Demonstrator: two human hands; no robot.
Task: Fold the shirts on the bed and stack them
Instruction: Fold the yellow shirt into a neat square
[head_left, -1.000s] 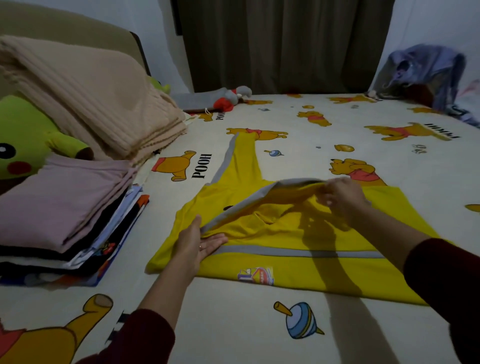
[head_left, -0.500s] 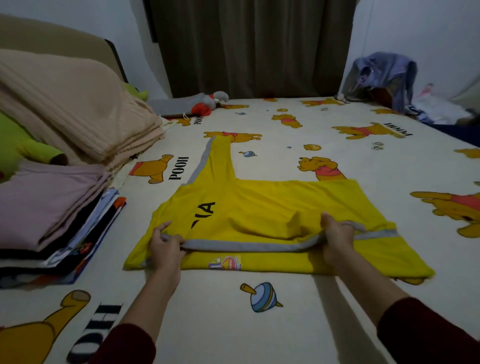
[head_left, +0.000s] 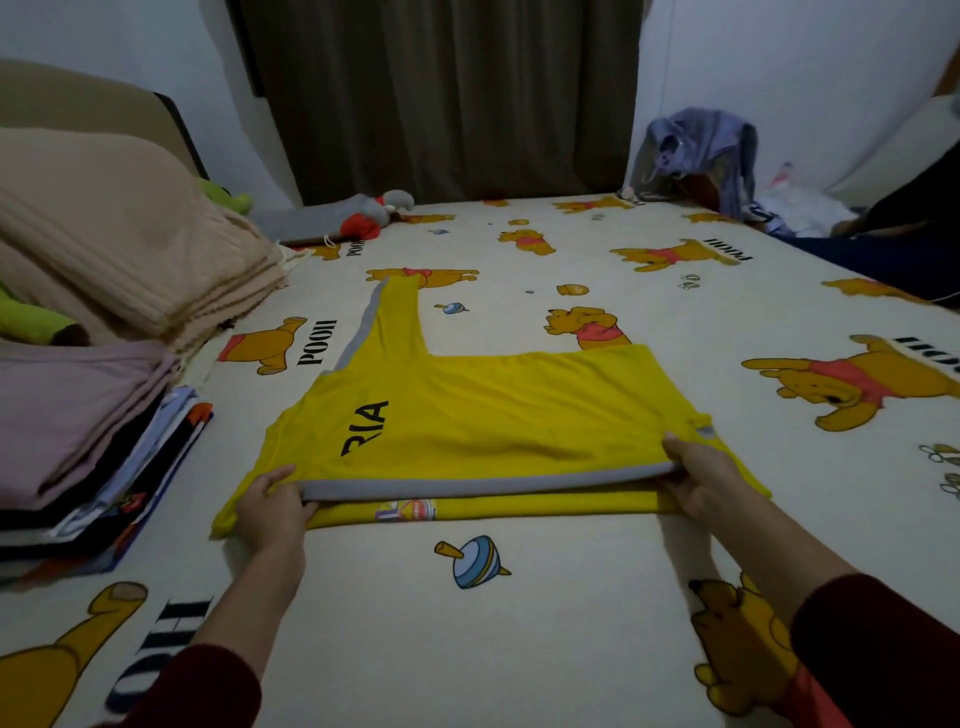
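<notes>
Item one: our yellow shirt (head_left: 483, 415), grey-trimmed, lies flat on the bed (head_left: 519, 649) at the middle of the view. Its upper layer is folded over toward us, so that a grey band (head_left: 483, 486) runs left to right just short of the near yellow edge. Black letters "RIA" show on the left part of the upper layer. One long yellow piece with grey edging reaches away from the shirt's far left corner toward the curtain (head_left: 441, 93). A small coloured badge peeks out on the near lower layer, under the grey band.

Item two: our left hand (head_left: 272, 506) is closed on the left end of the grey band, thumb on top of the fabric and fingers beneath. Our right hand (head_left: 696, 478) is clamped on the right end of the same band in like manner. Both sleeves are dark red.

Item three: the stack of folded shirts (head_left: 98, 457) stands at the left edge of the bed, near the yellow shirt but apart from it; a pale pink garment tops it, with dark and patterned pieces below.

Item four: a folded beige blanket (head_left: 119, 244) sits beyond the stack, a green plush toy (head_left: 31, 319) beside it.

Item five: the bed sheet is cream, printed with bears and the word "POOH". A bluish heap of clothes (head_left: 701, 150) rests at the far right corner.
</notes>
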